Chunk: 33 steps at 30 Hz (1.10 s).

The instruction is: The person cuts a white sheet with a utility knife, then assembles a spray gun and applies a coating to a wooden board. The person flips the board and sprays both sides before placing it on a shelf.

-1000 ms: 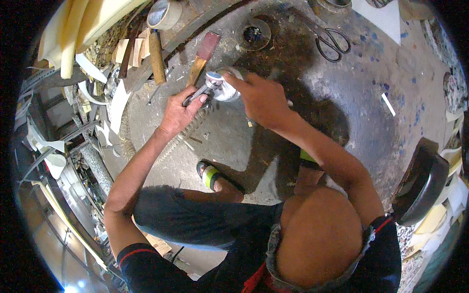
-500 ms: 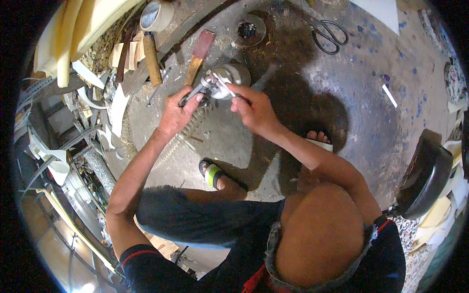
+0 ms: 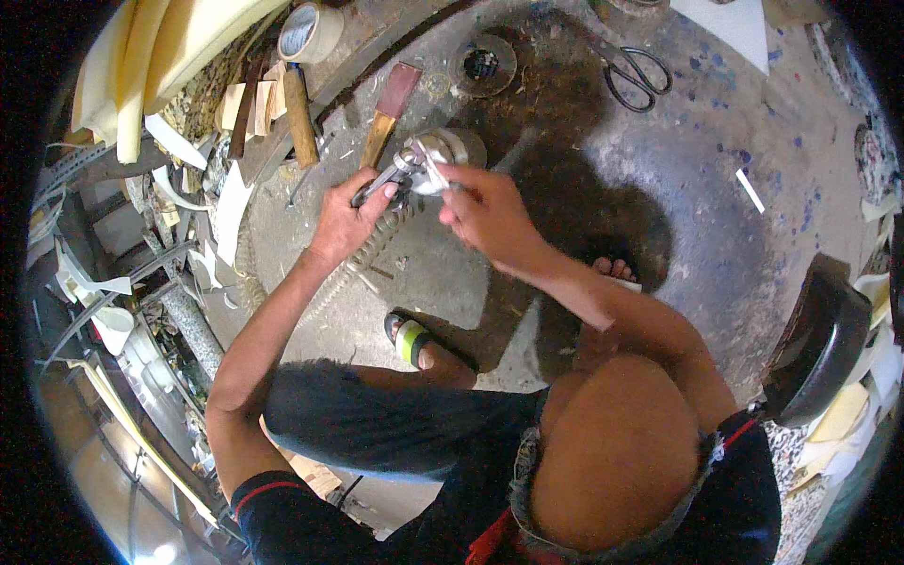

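Silver metal tool (image 3: 405, 160) over the floor (image 3: 697, 188), gripped in the left hand (image 3: 347, 215); the right hand (image 3: 494, 215) pinches a thin pale piece (image 3: 434, 169) at its head; work looks underway, unfinished; how much remains cannot be told.

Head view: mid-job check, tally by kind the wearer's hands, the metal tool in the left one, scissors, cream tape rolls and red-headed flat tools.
Hands: 2 (left hand, right hand)
Held metal tool: 1
Scissors: 1
Cream tape roll: 1
Red-headed flat tool: 1
Total: 6
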Motion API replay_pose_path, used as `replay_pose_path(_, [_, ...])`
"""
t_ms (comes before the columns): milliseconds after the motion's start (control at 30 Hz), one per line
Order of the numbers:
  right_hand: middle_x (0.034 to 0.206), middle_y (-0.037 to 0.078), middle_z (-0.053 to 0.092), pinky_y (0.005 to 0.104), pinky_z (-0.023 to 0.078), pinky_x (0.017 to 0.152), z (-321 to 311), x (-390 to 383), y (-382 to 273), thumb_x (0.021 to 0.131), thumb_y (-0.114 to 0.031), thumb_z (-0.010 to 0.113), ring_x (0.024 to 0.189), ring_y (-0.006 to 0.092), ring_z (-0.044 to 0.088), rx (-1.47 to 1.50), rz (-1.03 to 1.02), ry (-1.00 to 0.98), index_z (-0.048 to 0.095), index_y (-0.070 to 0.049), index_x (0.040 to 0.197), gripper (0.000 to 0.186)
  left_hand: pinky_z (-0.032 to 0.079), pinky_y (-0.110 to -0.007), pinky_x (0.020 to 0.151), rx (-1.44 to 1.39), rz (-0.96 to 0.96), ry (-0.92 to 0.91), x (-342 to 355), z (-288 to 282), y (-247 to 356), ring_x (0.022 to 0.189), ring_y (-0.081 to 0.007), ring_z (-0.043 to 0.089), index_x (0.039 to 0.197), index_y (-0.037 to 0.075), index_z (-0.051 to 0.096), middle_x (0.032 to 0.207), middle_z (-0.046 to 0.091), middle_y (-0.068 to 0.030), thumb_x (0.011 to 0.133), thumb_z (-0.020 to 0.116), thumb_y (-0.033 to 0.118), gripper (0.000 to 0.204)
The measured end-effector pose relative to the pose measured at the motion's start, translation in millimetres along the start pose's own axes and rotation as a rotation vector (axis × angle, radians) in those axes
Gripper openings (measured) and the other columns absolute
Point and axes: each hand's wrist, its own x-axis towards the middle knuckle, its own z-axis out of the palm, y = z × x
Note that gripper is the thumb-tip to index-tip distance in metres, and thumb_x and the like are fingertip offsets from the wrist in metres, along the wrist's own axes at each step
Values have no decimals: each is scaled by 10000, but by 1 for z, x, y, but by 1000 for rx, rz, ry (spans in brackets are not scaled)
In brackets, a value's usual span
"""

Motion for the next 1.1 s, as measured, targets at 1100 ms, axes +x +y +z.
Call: replay_pose_path(1100, [1039,174,683,378,522,771,-27,48,24,933,-72,526,881,310,677,-633,-666,-30,614,-33,1190,275,459,-306,579,-29,-35,-7,-1,1,-3,613,-123,497,946,14,636,632,555,-80,919,695,280,274])
